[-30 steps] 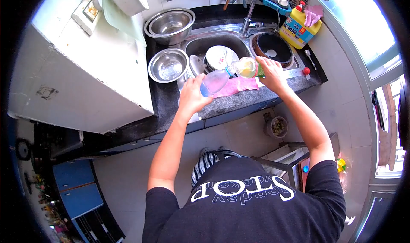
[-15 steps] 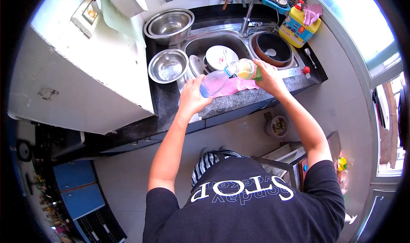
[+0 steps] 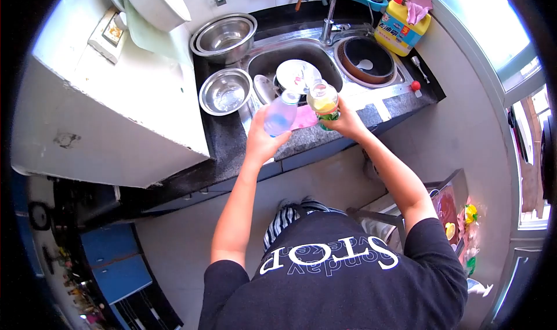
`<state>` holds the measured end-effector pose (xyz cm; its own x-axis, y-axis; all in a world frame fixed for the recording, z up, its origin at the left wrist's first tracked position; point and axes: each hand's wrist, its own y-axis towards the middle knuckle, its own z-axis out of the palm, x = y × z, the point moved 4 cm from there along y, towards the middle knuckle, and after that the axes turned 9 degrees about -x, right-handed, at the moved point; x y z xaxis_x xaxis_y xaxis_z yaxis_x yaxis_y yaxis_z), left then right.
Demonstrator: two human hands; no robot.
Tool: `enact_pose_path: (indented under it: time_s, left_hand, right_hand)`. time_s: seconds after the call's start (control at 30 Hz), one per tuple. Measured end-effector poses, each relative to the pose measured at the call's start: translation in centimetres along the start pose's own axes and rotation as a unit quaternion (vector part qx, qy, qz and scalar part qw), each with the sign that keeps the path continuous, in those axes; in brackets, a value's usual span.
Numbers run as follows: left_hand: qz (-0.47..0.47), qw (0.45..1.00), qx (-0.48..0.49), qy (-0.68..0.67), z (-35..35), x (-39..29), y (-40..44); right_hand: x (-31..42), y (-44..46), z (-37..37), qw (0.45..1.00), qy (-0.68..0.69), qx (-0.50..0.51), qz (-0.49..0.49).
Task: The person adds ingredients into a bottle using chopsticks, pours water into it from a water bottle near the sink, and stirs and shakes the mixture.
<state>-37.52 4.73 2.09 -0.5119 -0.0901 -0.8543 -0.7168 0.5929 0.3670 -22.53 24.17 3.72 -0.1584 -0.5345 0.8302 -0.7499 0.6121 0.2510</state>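
My left hand (image 3: 262, 134) is wrapped round a clear plastic bottle (image 3: 282, 114) with a bluish tint, its open neck pointing up and slightly right. In my right hand (image 3: 347, 121) is a second clear bottle (image 3: 322, 101) with a green and yellow label, its open mouth upward. The two bottles are apart, held over the front edge of the sink (image 3: 267, 57). Behind them a white plate (image 3: 293, 72) rests on dishes in the basin. A pink cloth (image 3: 304, 118) lies on the counter edge below the bottles, partly hidden.
Steel bowls (image 3: 225, 92) stand left of the sink. A dark pan (image 3: 377, 60) sits in the right basin. The faucet (image 3: 329, 22) rises behind. A yellow jug (image 3: 400, 28) is at the back right, near a red-topped item (image 3: 415, 86). A white cabinet (image 3: 116, 109) borders the left.
The bottles were mouth to mouth and tilted; now they are separated and more upright. My right hand has moved left and down. The view has shifted slightly.
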Motion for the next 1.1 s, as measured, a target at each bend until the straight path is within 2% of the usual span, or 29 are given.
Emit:
enact_pose_path:
  time_s: [0.13,0.23,0.3,0.37,0.43,0.6,0.63,0.7,0.73,0.8,0.83,0.93,1.03,1.07,1.1]
  left_hand:
    - [-0.056,0.988,-0.046,-0.14,-2.1,2.1,-1.9]
    - [-0.086,0.988,-0.082,-0.1,-4.2,3.7,-3.2]
    - [-0.071,0.991,-0.1,-0.046,-5.2,5.6,-4.2]
    - [-0.119,0.983,-0.099,-0.103,-5.7,8.5,-4.9]
    - [-0.093,0.985,-0.115,-0.084,-6.2,9.9,-5.2]
    - [-0.056,0.984,-0.152,-0.067,-6.4,10.8,-6.2]
    - [-0.073,0.984,-0.151,-0.059,-6.7,10.3,-7.0]
    - [-0.061,0.977,-0.198,-0.056,-6.3,7.9,-9.4]
    - [-0.054,0.983,-0.175,0.021,-5.5,7.9,-11.5]
    - [-0.124,0.986,0.042,-0.105,-0.5,2.3,-14.1]
    - [-0.147,0.96,0.157,-0.179,2.4,-1.2,-15.4]
    - [-0.056,0.88,0.404,-0.242,9.4,-12.0,-18.9]
    - [0.034,0.791,0.528,-0.308,14.7,-18.3,-23.9]
    - [0.081,0.796,0.542,-0.257,15.9,-19.2,-25.7]
    - [0.051,0.794,0.538,-0.28,16.6,-21.1,-27.9]
  right_hand:
    - [-1.3,-1.2,1.1,0.994,0.092,0.008,0.054]
    - [-0.4,-2.5,0.7,0.988,0.119,-0.026,0.092]
    - [-0.2,-3.7,0.2,0.984,0.116,-0.038,0.13]
    - [0.0,-5.0,-0.5,0.977,0.161,-0.062,0.126]
    - [0.2,-6.7,-1.5,0.973,0.153,-0.088,0.149]
    - [1.1,-12.4,-4.1,0.956,0.198,-0.185,0.111]
    - [1.1,-13.9,-4.7,0.954,0.2,-0.201,0.102]
    - [1.2,-17.6,-5.5,0.949,0.148,-0.267,0.075]
    - [1.8,-19.6,-6.0,0.94,0.141,-0.298,0.089]
    - [3.6,-23.9,-6.9,0.928,0.109,-0.333,0.127]
    - [4.4,-25.9,-7.3,0.926,0.088,-0.335,0.15]
    - [6.5,-31.9,-8.2,0.9,0.016,-0.397,0.178]
    - [7.2,-38.0,-9.0,0.871,-0.002,-0.439,0.22]
    - [7.2,-40.4,-9.4,0.866,-0.03,-0.449,0.218]
    - [7.3,-42.6,-9.9,0.86,-0.058,-0.458,0.217]
